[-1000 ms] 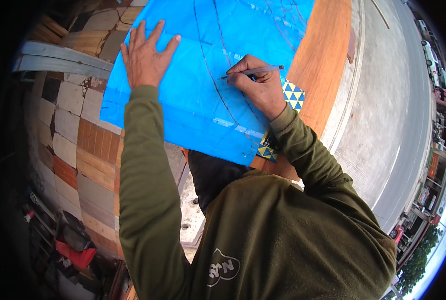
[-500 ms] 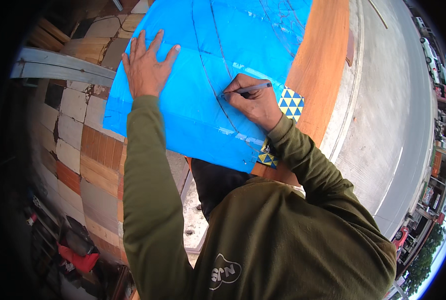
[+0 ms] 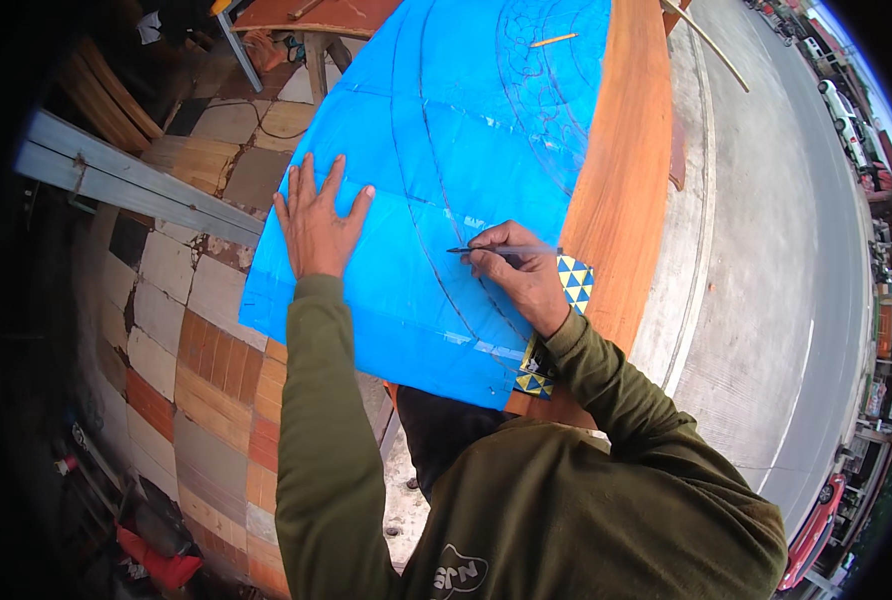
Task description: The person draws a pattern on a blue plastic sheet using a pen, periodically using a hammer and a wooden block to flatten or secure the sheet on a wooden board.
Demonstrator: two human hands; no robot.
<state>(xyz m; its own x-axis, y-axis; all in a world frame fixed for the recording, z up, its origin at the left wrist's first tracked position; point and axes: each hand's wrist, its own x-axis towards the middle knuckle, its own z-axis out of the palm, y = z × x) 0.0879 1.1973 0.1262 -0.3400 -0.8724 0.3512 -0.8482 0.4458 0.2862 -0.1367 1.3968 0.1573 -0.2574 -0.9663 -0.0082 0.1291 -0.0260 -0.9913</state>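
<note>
Right hand pinched a slim translucent pen between thumb and fingers, dark tip pointing left, over the lower part of a blue sheet; whether the tip touched could not be told. Left hand lay flat near the sheet's left edge, fingers spread, gripping nothing. Sheet: bright blue, creased, with pale shiny strips; long dark curved lines ran down it, and denser looping lines filled its upper right, where a yellow pencil lay. Beneath, a reddish-brown wooden board showed along the right side. Sheet's far end cut off by the upper edge; triangle-patterned piece partly hidden by right hand and sleeve; fine loops hard to trace.
</note>
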